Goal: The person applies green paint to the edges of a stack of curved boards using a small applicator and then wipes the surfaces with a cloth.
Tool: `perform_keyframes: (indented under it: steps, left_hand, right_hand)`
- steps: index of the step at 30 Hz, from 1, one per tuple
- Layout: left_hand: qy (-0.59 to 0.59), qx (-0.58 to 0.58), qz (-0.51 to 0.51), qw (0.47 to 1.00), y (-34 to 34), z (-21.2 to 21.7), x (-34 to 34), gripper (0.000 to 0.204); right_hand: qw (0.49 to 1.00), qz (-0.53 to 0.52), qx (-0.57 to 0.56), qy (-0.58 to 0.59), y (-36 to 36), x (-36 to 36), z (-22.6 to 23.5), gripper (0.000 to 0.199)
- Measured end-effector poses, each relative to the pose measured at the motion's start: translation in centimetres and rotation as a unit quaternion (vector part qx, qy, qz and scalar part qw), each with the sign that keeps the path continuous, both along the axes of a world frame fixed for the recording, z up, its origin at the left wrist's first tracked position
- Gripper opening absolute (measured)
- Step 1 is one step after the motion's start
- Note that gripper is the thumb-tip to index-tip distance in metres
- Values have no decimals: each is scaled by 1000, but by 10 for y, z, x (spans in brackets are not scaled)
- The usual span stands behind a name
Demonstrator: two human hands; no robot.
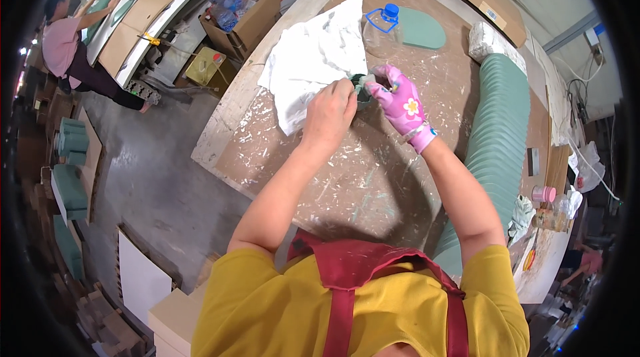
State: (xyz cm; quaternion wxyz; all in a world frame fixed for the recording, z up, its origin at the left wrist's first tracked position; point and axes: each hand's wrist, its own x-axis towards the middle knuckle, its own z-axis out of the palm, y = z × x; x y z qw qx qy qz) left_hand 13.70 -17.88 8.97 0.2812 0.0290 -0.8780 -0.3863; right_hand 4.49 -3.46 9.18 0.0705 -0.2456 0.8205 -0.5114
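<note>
My left hand (332,109), bare, is closed at the near left side of a small dark green container (363,98). What its fingers pinch is hidden behind them. My right hand (402,105) wears a pink glove with a flower print. Its fingers are closed round a small pale wad (364,81) over the container's rim. A crumpled white cloth (313,54) lies just beyond my left hand. Past the hands stands a large clear bottle (382,38) with a blue cap and handle. Beside it a flat green round-ended piece (423,29) lies on the table.
A long row of stacked green curved pieces (497,130) lines the table's right side. Behind it are a wrapped white block (493,44) and an open cardboard box (487,4). A pink-lidded jar (543,194) stands far right. Another person (63,47) works at a left bench.
</note>
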Motion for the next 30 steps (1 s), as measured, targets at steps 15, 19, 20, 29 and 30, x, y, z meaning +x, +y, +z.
perform_keyframes:
  steps: [15, 19, 20, 29, 30]
  left_hand:
    - [-7, -53, -20, 998, -1, 0, -10, 13]
    - [-23, -66, -10, 998, -2, 0, -12, 12]
    - [-33, -62, 8, 998, -5, -1, -13, 12]
    - [-84, -23, -28, 996, -14, -4, -10, 11]
    - [-132, 1, -27, 991, -14, 4, -5, 9]
  right_hand:
    - [1000, -16, -5, -4, -10, -10, -3, 33]
    - [979, 1, -148, -142, -17, -33, -17, 27]
    - [978, 3, -149, -143, -15, -34, -15, 27]
    - [995, -34, 53, 77, -14, -4, -16, 47]
    - [999, -18, 27, 9, -22, -5, -2, 48]
